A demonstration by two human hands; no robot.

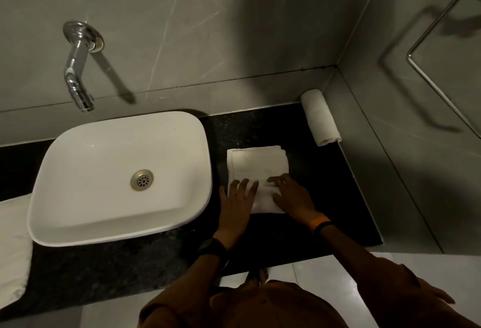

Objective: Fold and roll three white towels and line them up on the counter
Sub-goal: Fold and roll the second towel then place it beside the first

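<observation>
A folded white towel (pixel 257 165) lies flat on the black counter (pixel 322 184), just right of the basin. My left hand (pixel 238 199) rests on its near left corner with the fingers spread. My right hand (pixel 291 197) presses on its near right part, fingers curled over a small fold of cloth. A rolled white towel (pixel 320 117) lies at the back right of the counter, against the side wall. Another white towel (pixel 11 247) lies spread at the far left, partly cut off by the frame edge.
A white basin (pixel 119 179) with a metal drain stands left of the folded towel. A chrome tap (pixel 78 67) juts from the back wall above it. A metal towel rail (pixel 442 54) hangs on the right wall. The counter's front edge is near my body.
</observation>
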